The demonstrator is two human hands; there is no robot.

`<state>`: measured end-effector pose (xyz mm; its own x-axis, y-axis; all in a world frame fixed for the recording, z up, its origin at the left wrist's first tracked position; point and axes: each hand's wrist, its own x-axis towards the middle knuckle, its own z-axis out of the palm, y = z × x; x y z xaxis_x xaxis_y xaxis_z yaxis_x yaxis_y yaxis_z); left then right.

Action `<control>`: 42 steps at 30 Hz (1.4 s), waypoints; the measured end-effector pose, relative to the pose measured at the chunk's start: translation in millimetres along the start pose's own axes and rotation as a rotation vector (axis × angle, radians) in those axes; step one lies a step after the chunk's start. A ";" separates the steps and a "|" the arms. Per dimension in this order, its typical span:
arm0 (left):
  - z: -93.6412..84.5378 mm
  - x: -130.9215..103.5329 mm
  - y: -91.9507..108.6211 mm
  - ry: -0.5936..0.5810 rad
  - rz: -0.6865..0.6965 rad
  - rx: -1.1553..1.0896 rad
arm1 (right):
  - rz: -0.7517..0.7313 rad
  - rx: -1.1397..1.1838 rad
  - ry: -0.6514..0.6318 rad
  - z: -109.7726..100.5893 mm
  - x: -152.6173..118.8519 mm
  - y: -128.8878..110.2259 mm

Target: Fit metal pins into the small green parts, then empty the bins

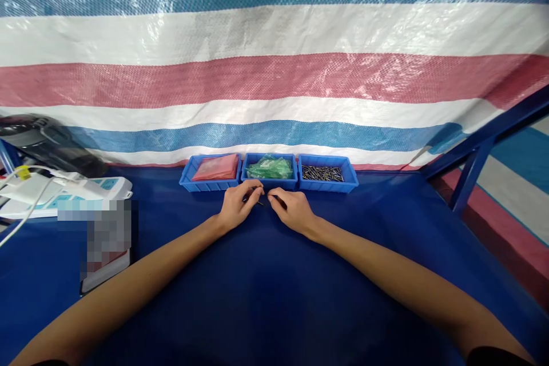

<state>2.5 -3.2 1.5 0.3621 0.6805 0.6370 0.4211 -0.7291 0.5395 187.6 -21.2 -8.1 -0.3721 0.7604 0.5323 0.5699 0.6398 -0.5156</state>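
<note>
In the head view my left hand (241, 205) is closed, thumb and fingers curled together just in front of the middle blue bin (271, 184). A small, thin, dark screw-like piece (260, 203) sticks out by its fingertips. Close beside it, with a narrow gap between, my right hand (295, 210) is curled in a pinch; whatever is in it is hidden or too small to name. Green plastic bags (270, 168) fill the middle bin. Red plastic bags (215, 167) lie in the left bin (210, 185), and many small metal screws (322, 173) in the right bin (328, 186).
At the left stand a white power strip (114, 187) with plugs and cables, a dark bottle (55, 146), and a partly blurred flat object (105, 277). A striped plastic sheet (274, 80) hangs behind the blue table (274, 297). Blue frame bars (467, 174) rise at the right.
</note>
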 end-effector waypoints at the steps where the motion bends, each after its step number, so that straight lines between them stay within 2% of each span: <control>1: 0.0 0.6 0.1 0.011 0.020 0.025 | 0.003 0.003 0.009 -0.3 0.0 -0.3; 5: 0.2 3.3 0.3 0.029 0.104 0.079 | 0.036 0.018 0.048 -0.1 -0.6 0.4; 10: 2.8 2.2 -3.3 0.076 0.085 0.062 | 0.052 0.037 0.079 1.3 -1.7 2.2; 14: 4.5 0.3 -6.7 0.073 0.070 0.048 | 0.014 0.054 0.057 0.8 -1.3 2.4; 20: 4.4 0.4 -6.1 0.054 0.066 0.035 | -0.066 0.063 -0.045 2.0 -1.0 4.0; 28: 1.4 4.4 -1.3 -0.032 0.071 0.051 | 0.011 0.053 0.079 -2.1 -0.2 1.7; 36: 1.3 4.9 0.1 -0.050 0.121 0.045 | 0.033 0.023 -0.006 -1.5 0.8 2.2; 42: 0.7 2.1 0.4 -0.011 0.161 0.088 | -0.004 -0.070 -0.022 -0.1 1.4 3.1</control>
<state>4.0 -2.0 2.7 0.4399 0.5563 0.7050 0.4276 -0.8201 0.3803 188.9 -18.2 -8.8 -0.3902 0.7604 0.5192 0.6179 0.6343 -0.4646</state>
